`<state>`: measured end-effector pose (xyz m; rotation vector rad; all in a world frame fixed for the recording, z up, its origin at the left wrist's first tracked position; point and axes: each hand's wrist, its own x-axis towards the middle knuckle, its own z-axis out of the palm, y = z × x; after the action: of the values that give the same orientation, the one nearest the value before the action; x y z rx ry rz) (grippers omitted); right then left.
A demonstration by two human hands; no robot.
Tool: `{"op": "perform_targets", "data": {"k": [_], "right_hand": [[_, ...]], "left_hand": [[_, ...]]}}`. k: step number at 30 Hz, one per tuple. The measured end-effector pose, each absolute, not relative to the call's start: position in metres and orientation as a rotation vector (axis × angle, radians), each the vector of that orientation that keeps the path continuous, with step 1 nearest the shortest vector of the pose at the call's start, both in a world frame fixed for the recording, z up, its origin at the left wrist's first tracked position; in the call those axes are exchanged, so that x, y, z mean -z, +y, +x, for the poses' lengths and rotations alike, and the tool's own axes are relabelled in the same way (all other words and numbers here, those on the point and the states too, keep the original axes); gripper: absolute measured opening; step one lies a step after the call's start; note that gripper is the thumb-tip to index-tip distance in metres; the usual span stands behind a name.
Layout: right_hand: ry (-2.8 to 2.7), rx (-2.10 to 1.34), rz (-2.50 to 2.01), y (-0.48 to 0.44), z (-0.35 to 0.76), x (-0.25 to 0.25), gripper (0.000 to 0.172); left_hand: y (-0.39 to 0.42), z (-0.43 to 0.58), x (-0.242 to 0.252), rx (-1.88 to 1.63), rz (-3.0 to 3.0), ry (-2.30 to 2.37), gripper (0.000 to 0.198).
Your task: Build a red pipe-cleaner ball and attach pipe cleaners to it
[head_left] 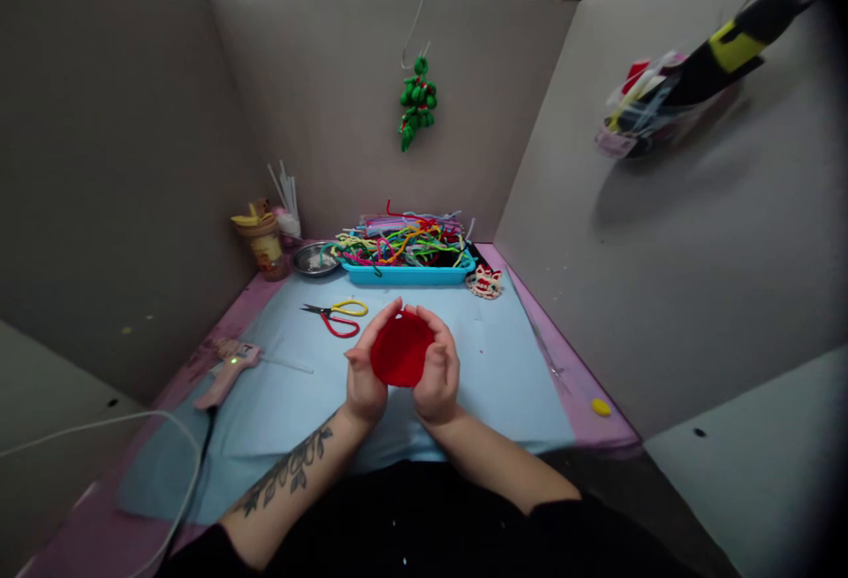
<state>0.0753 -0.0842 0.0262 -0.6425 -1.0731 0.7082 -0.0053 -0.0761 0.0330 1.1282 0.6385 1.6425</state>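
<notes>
A round red fuzzy piece [403, 350], seemingly of chenille stems, is cupped between my two hands above the blue cloth [490, 384]. My left hand [367, 375] curves around its left side, thumb on the near edge. On the other side my right hand [441, 370] wraps its right edge in the same way. The fingertips nearly meet at the far side, and the underside of the piece is hidden. Scissors [336, 316] with one yellow and one red handle lie just beyond my left hand.
A blue tray [411, 275] of colourful chenille stems stands at the back, beside a metal bowl [316, 260]. At left lies a pink glue gun [231, 370] with its cord. Grey partitions enclose the table; a green ornament [417, 105] hangs behind. Tweezers [547, 344] lie at right.
</notes>
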Motion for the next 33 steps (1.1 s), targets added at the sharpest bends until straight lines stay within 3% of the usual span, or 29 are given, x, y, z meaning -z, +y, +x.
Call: {"op": "perform_targets", "data": {"k": [11, 21, 25, 28, 33], "right_hand": [[-1.111, -0.695, -0.645, -0.09, 0.067, -0.027, 0.058], [-1.059, -0.731, -0.562, -0.081, 0.077, -0.024, 0.061], [-1.107, -0.74, -0.609, -0.082, 0.078, -0.026, 0.061], [-1.09, -0.644, -0.732, -0.078, 0.08, -0.026, 0.053], [-1.029, -0.608, -0.784, -0.072, 0.076, -0.022, 0.057]], "left_hand": [[-0.074, 0.008, -0.025, -1.81, 0.975, 0.534, 0.085], [-0.062, -0.009, -0.033, -1.664, 1.174, 0.664, 0.091], [-0.059, -0.012, -0.034, -1.986, 1.278, 0.96, 0.064], [-0.06, -0.013, -0.026, -2.037, 1.346, 1.116, 0.05], [-0.067, -0.005, -0.017, -1.827, 1.367, 0.856, 0.071]]}}
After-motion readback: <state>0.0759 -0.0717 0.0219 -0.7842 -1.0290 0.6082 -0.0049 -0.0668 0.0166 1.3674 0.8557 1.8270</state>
